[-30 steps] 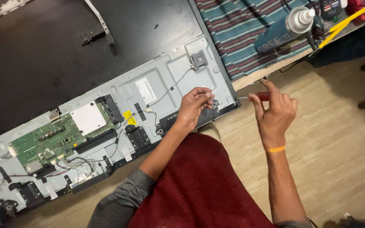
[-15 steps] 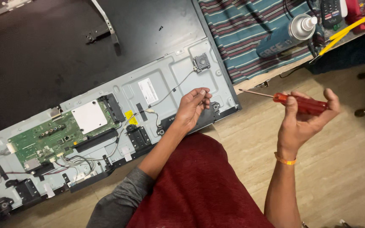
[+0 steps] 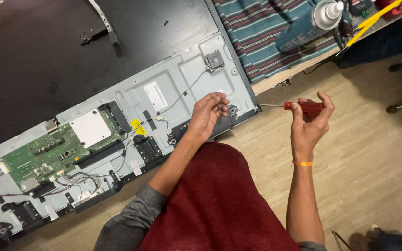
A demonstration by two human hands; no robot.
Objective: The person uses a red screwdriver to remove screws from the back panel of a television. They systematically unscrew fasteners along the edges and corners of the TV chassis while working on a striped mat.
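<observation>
A flat-screen television lies back-up with its rear cover off, showing a grey metal chassis (image 3: 182, 83). My left hand (image 3: 206, 115) rests on the chassis's lower right corner, fingers curled by a black speaker module (image 3: 203, 130); whether it pinches something small I cannot tell. My right hand (image 3: 309, 124) is raised off the panel's right edge, over the floor. It grips a red-handled screwdriver (image 3: 298, 108) whose thin shaft points left toward the corner.
A green circuit board (image 3: 47, 153) and a board under a white sheet (image 3: 89, 128) sit at the chassis's lower left, with several wires. A striped cloth (image 3: 261, 37) at top right carries a spray can (image 3: 305, 25) and yellow-handled tool (image 3: 373, 18). Wood-look floor lies right.
My right hand drew the screwdriver away from the panel corner out to the right, then lowered a little. My left hand stayed on the corner, its fingers shifting slightly.
</observation>
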